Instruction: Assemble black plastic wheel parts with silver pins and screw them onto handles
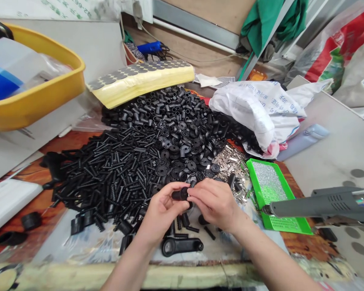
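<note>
My left hand [162,210] pinches a black plastic cylinder [180,194] tightly; my right hand [214,202] narrowly grips its end; a heap of black plastic parts [145,161] lies just beyond.

Held piece: a plastic sleeve [179,194] is moulded in plain black.
Heap: black plastic parts [145,153] are patterned with ribs and perforated discs.
Metal clips: silver [230,165] is shown against the black.
Tray: a perforated tray [276,194] is coloured bright green, with silvery specks spread across it.
Tub: a plastic tub [45,81] is coloured yellow.
Foam sheet: grey dots are set in rows on a yellow backing sheet [139,83].
Sack: a woven sack [255,109] is printed in grey-blue characters on white.
Bag: a plastic bag [336,48] is printed in red and green.
Glue gun: a glue gun [321,206] is coloured grey.
</note>
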Motion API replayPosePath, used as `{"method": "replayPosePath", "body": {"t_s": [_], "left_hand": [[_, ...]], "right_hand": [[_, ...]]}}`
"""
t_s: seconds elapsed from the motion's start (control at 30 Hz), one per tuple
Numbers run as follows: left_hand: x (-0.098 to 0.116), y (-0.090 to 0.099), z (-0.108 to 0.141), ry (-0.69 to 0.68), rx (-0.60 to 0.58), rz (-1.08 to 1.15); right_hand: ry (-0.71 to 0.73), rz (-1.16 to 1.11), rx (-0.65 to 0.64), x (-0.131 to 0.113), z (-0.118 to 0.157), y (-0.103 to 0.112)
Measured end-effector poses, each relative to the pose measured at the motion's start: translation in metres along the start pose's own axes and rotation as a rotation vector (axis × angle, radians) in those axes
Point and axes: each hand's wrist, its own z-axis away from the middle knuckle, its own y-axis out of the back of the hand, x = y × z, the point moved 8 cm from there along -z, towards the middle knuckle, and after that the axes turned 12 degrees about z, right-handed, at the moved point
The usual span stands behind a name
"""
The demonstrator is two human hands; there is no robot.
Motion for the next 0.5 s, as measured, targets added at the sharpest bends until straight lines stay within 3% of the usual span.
{"method": "replayPosePath", "body": {"t_s": [0.2,0.5], "left_hand": [[0.000,-0.001,0.000,0.012,-0.010,-0.005],[-0.001,-0.001,0.001,0.043,-0.003,-0.045]], "right_hand": [[-0.081,-0.038,0.049,-0.001,-0.001,0.002],[-0.294,-0.260,0.007,0.013,0.004,-0.008]]}}
